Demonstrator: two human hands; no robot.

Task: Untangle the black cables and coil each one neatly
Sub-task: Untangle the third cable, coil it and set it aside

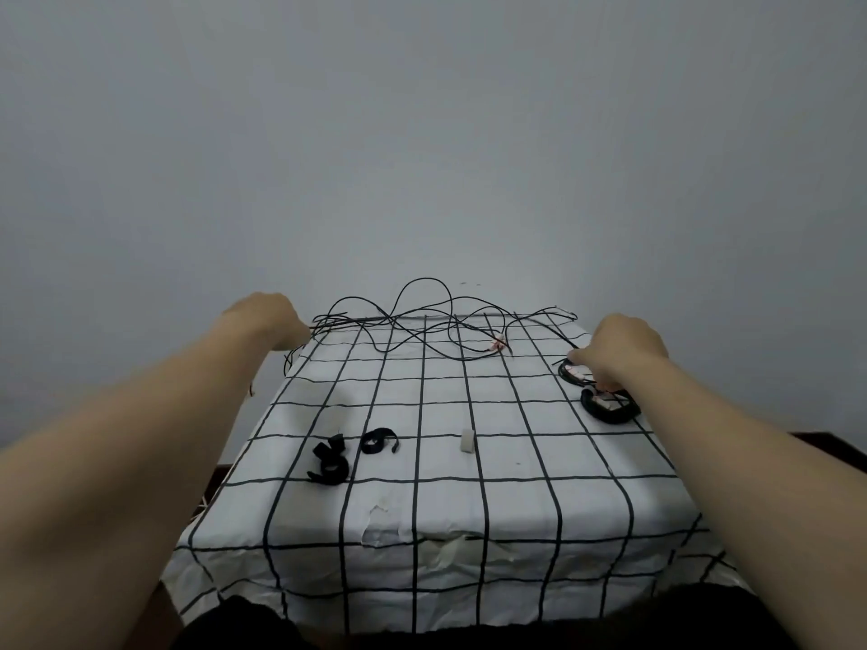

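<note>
A white tablecloth (516, 462) printed with a black grid covers the table and hangs over its near edge, where the fabric is creased and wrinkled. Dark wood (825, 438) shows past the cloth on the right. A plain grey wall (422, 133) fills the view behind.

The tangled black cables (422, 321) lie in loose loops along the far edge of the table, some arching up against the wall. The left hand (272, 321) is at the far left corner, its fingers curled around strands of this tangle. The right hand (619, 354), well apart from it, is at the far right, fingers bent down onto a coiled cable (570, 372); whether it pinches the coil cannot be told. A second coiled cable (610, 410) lies just in front of it.

Nearer the person lie two black straps (330, 462) and a small white block (467, 441). Pale tags (497, 344) on the cables are too small to read.
</note>
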